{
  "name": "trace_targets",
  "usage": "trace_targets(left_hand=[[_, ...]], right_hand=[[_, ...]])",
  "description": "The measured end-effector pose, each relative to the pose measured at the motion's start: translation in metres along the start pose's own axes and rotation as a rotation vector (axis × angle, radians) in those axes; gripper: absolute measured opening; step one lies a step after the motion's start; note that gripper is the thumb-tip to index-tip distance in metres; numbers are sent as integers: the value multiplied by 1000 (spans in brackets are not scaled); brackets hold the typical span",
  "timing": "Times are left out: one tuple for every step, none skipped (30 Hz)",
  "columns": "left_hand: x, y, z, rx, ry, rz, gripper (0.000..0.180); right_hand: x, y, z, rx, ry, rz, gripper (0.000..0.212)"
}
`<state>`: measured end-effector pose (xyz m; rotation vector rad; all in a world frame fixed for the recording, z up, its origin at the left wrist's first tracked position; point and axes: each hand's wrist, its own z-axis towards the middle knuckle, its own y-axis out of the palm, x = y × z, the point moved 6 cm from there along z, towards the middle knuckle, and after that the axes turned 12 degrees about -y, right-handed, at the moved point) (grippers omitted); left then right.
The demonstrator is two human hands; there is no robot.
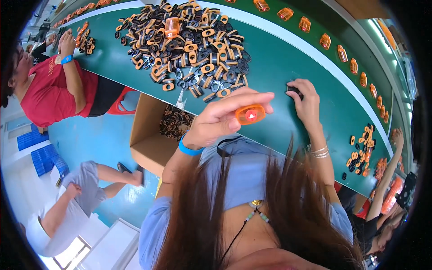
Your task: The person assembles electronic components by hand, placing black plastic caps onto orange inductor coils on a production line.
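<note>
My left hand (pixel 215 116), with a blue band at its wrist, is closed around a translucent orange plastic housing (pixel 250 115). The housing's open end shows a red and white spot inside. To the right, my right hand (pixel 308 101) pinches a small black part (pixel 294 90) just at the green work surface (pixel 270 72). Beyond my left hand lies a large heap of black and orange ring-shaped parts (pixel 193 56). Another orange housing (pixel 171 28) rests on top of that heap.
An open cardboard box (pixel 150 150) of small parts stands below the table edge at left. A pointed metal piece (pixel 181 100) lies at that edge. Orange housings (pixel 304 24) line the far strip. A smaller parts pile (pixel 360 153) sits at right. Other people are on both sides.
</note>
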<state>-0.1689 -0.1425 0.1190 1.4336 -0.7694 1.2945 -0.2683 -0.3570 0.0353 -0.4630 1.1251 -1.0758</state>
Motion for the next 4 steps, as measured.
trace_targets(left_hand=[[0, -1, -1, 7, 1, 2, 60], [-1, -1, -2, 7, -1, -31, 59], [-2, -2, -2, 8, -3, -65, 59], [-3, -3, -1, 2, -18, -131, 62]], right_hand=[[-1, -1, -1, -47, -27, 3, 23], [-3, -4, 2, -49, -31, 7, 23], [-7, -11, 6, 2, -49, 4, 23], [-15, -16, 11, 56, -62, 0, 24]])
